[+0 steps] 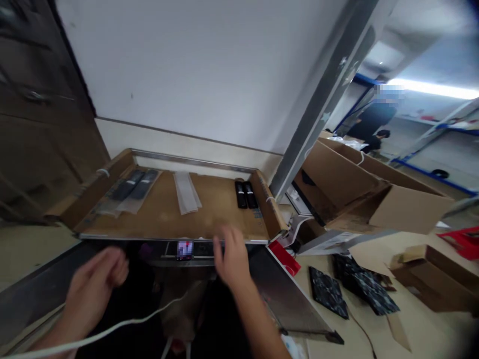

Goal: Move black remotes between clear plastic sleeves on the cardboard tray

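My left hand point(98, 280) hangs low, in front of the cardboard-lined tray point(160, 224), its fingers curled together; whether anything is inside them is hidden. Slightly blurred, my right hand point(232, 257) reaches the tray's front edge with thumb and fingers apart, holding nothing visible. Inside the tray on the right lie two slim black devices like remote controls point(246, 194), side by side, each with a small white label. Flat translucent plastic sleeves point(187, 193) rest near the middle. At the left, two similar dark devices point(135, 184) lie in clear sleeves.
A white cable point(123, 324) crosses below my hands. A large open carton point(344, 174) stands right of the tray, beside a grey post point(325, 94). On the floor are black patterned packages point(328, 291) and a smaller carton point(437, 276). People point(376, 119) are in the background.
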Tool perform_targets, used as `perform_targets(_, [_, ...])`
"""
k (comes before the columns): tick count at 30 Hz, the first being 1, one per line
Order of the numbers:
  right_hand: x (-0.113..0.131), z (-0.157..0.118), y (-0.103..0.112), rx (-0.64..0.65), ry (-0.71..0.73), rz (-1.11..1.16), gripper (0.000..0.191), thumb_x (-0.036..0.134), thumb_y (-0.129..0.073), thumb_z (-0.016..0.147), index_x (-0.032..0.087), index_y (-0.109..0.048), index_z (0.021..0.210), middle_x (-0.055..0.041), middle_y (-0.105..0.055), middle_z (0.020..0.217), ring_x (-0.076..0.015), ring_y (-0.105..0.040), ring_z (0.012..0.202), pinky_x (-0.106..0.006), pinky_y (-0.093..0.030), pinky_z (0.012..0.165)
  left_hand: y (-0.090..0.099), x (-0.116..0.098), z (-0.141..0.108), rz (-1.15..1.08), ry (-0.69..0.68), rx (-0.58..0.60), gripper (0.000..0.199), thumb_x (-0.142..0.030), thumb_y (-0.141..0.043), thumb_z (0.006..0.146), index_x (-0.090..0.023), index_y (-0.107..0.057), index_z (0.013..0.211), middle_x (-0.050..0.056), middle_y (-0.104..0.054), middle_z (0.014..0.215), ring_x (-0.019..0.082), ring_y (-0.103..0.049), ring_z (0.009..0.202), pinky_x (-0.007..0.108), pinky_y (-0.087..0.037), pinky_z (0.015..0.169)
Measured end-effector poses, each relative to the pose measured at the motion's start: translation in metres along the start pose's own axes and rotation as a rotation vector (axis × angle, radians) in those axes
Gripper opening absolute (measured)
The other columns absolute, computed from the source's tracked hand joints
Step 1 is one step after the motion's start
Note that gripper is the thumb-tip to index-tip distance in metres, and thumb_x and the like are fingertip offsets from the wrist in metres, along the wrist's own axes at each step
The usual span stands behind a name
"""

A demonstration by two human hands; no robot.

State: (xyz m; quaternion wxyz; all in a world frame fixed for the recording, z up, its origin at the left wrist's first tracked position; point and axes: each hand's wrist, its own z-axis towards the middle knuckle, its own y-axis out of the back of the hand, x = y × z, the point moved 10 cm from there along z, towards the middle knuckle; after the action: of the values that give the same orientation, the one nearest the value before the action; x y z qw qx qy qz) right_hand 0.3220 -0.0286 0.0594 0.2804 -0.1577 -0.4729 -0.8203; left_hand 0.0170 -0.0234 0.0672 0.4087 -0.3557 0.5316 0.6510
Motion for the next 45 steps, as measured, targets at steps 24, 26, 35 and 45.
perform_targets(24, [-0.121,0.134,-0.039,-0.05,-0.509,-0.529,0.041,0.037,-0.06,0.088,0.004,-0.059,0.113,-0.026,-0.065,0.108,-0.0343,-0.066,0.1,-0.041,-0.05,0.084,-0.12,0.031,0.158,0.317,-0.313,0.137,0.035,-0.047,-0.069,0.078,-0.02,-0.061,0.099,0.006,-0.064,0.094,0.021,-0.059,0.084,0.032,-0.046,0.075])
perform_targets(26, [-0.119,0.131,-0.038,-0.045,-0.501,-0.484,0.04,0.039,-0.061,0.088,0.006,-0.06,0.111,-0.0242,-0.068,0.106,-0.0332,-0.068,0.099,-0.039,-0.05,0.083,-0.121,0.029,0.158,0.329,-0.329,0.141,0.027,-0.044,-0.064,0.083,-0.02,-0.062,0.094,0.006,-0.064,0.092,0.021,-0.059,0.084,0.032,-0.045,0.076])
perform_targets(35, [-0.133,0.123,-0.044,-0.082,-0.475,0.118,0.039,0.052,-0.065,0.083,0.017,-0.062,0.099,-0.0094,-0.072,0.09,-0.0212,-0.067,0.078,-0.028,-0.048,0.07,-0.127,0.025,0.165,0.359,-0.355,0.177,0.02,-0.036,-0.053,0.089,-0.02,-0.063,0.082,0.004,-0.066,0.08,0.018,-0.058,0.072,0.03,-0.04,0.069])
perform_targets(45, [-0.093,0.1,-0.069,0.363,-0.33,0.641,0.043,0.058,-0.071,0.076,0.015,-0.07,0.078,-0.0005,-0.067,0.071,-0.012,-0.053,0.063,-0.022,-0.038,0.061,-0.123,0.043,0.178,0.276,-0.23,0.151,0.032,-0.048,-0.054,0.088,-0.02,-0.069,0.087,0.002,-0.069,0.077,0.018,-0.059,0.07,0.029,-0.041,0.065])
